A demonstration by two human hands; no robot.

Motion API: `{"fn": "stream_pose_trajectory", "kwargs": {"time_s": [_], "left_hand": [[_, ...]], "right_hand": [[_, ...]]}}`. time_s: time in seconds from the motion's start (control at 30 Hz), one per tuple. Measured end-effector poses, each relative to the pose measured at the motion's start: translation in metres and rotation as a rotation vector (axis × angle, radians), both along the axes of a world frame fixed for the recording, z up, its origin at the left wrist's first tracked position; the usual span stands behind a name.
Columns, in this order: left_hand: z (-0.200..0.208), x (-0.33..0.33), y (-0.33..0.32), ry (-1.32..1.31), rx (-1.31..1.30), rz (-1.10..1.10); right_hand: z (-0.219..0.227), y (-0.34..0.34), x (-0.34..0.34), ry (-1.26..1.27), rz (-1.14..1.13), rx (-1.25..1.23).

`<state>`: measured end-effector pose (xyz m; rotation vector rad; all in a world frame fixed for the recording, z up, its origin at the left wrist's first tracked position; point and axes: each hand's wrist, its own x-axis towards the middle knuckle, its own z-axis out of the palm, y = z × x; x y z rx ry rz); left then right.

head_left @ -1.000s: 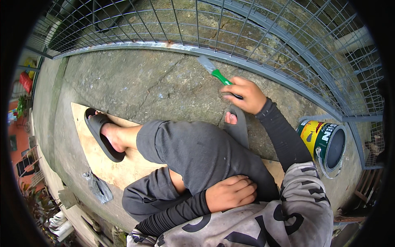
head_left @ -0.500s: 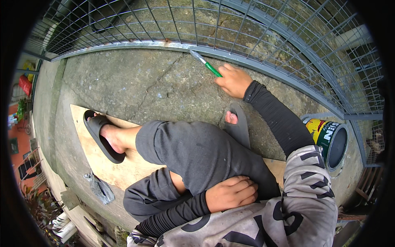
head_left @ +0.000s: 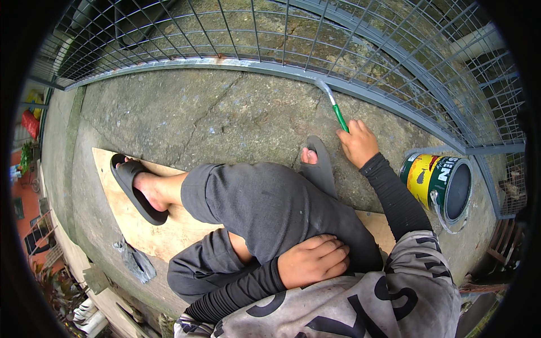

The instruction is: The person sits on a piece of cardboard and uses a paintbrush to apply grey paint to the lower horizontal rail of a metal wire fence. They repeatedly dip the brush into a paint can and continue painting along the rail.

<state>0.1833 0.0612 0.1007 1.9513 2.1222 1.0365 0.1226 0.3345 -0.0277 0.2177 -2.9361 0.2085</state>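
My right hand [head_left: 359, 144] is closed around the green handle of a paintbrush [head_left: 340, 117]. The brush's pale bristles bend against the grey bottom rail [head_left: 270, 69] of a wire mesh fence panel [head_left: 256, 28]. Across my lap lies my left hand [head_left: 314, 261], its fingers together and resting on the dark trouser leg, holding nothing. A green and yellow paint can [head_left: 426, 177] with grey paint inside is tipped toward me, to the right of my right forearm.
Under my sandalled foot lies a thin wooden board [head_left: 119, 194] on the cracked concrete floor [head_left: 163, 112]. A crumpled grey plastic piece [head_left: 135, 262] sits beside the board. At far right, slatted wood [head_left: 503, 248] stands near the fence corner.
My right hand has moved right and nearer to me with the paintbrush, whose tip has shifted right along the rail. The left hand stays on my lap.
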Motion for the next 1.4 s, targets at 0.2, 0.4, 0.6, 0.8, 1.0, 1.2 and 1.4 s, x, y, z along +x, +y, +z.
{"fn": "stream_pose_trajectory", "kwargs": {"time_s": [0.2, 0.4, 0.6, 0.8, 1.0, 1.2, 1.4], "left_hand": [[0.000, -0.001, 0.000, 0.009, -0.009, -0.008], [-0.001, 0.001, -0.001, 0.001, -0.008, -0.001], [-0.002, -0.001, 0.001, 0.019, -0.002, -0.008], [-0.004, -0.001, 0.001, 0.012, -0.008, -0.005], [-0.003, -0.001, 0.000, 0.012, -0.015, -0.015], [-0.002, -0.001, 0.000, 0.022, -0.016, -0.026], [0.001, -0.005, 0.002, 0.006, -0.022, -0.031]], "right_hand": [[0.009, -0.018, 0.025, -0.016, -0.093, -0.088], [0.014, -0.028, -0.022, -0.014, 0.202, -0.156], [0.003, -0.024, -0.084, -0.050, 0.308, -0.053], [-0.002, -0.007, -0.044, -0.022, 0.150, -0.066], [-0.001, -0.002, 0.016, -0.055, -0.052, -0.087], [0.009, -0.020, -0.010, -0.018, 0.136, -0.142], [0.007, -0.028, -0.071, -0.030, 0.245, -0.161]]}}
